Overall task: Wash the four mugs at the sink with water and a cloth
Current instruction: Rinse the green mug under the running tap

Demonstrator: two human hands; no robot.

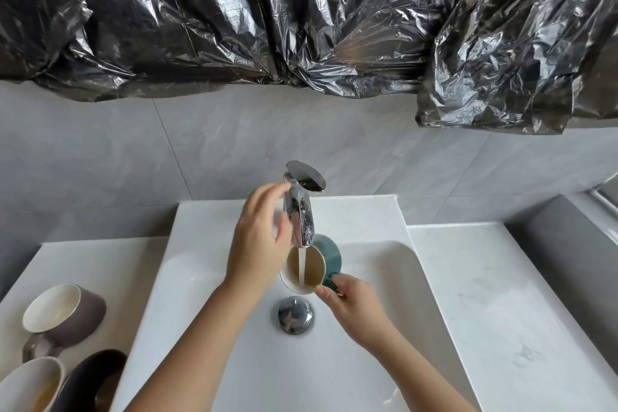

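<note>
A teal mug [329,252] with a cream inside is tilted under the chrome tap [301,211], and a stream of water runs into it. My right hand [351,303] grips its handle. My left hand [259,244] is raised beside the tap, its relaxed fingers reaching up towards the tap lever and holding nothing. Three other mugs lie on the counter at the left: a grey-brown one [67,311] on its side, a cream one [30,385] with brown residue, and a black one [93,381]. No cloth is in view.
The white basin [384,278] has a chrome drain plug [296,315] in its middle. White marble counter [501,294] runs along the right. Crinkled black plastic sheeting [301,17] hangs over the grey tiled wall behind.
</note>
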